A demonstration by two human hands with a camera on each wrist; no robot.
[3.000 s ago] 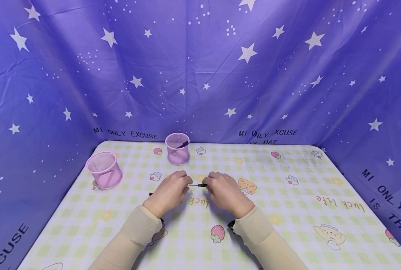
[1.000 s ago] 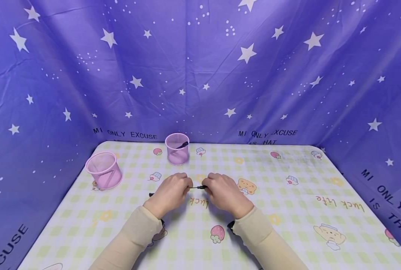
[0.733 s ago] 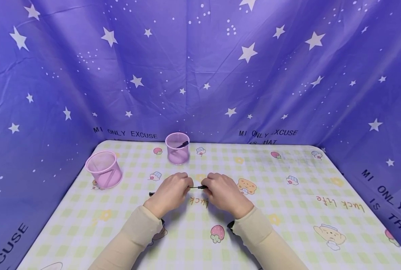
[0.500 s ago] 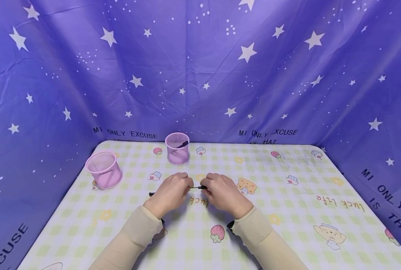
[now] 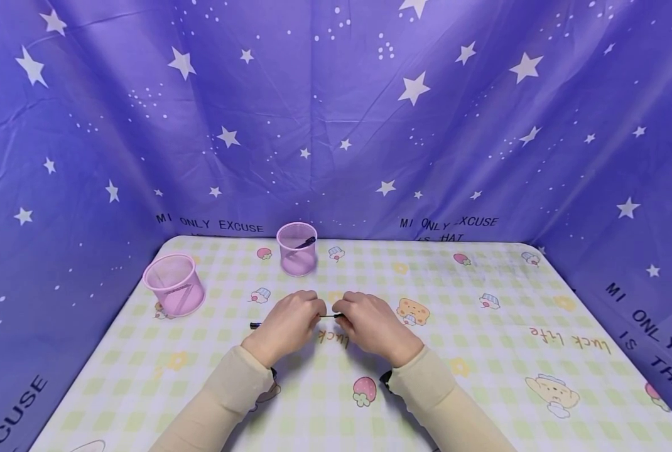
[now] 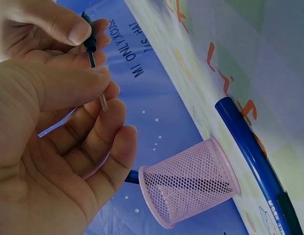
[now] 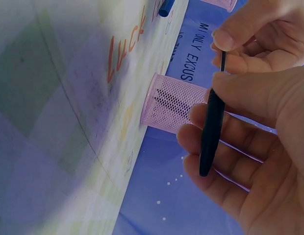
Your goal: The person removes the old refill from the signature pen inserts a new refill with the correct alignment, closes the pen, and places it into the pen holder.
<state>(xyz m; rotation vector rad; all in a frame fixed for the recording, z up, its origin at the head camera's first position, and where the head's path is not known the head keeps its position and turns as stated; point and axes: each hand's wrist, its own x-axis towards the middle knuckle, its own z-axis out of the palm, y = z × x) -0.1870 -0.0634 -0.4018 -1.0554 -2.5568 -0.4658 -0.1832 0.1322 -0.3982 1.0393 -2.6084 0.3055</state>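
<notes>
In the head view my left hand (image 5: pixel 289 321) and right hand (image 5: pixel 374 323) meet over the middle of the table. The left thumb and fingers pinch a thin pen refill (image 6: pixel 104 102), whose clear end sticks out past the thumb in the left wrist view. My right hand pinches the dark tapered front section of a pen (image 7: pixel 211 134), its narrow tip pointing away from the left hand. Between the hands the refill runs into the wide end of that section. A blue pen barrel (image 6: pixel 247 144) with a clip lies on the cloth by the left hand, mostly hidden in the head view.
A pink mesh pen holder (image 5: pixel 298 260) with a dark pen in it stands behind the hands. Another pink mesh holder (image 5: pixel 183 301) stands at the left. A checked cloth (image 5: pixel 483 402) covers the table, and a starry purple curtain (image 5: pixel 336 94) surrounds it.
Both hands have drawn slightly closer together, the right one shifting a little left. Less of the refill and the dark section shows between them. The holders have stayed put.
</notes>
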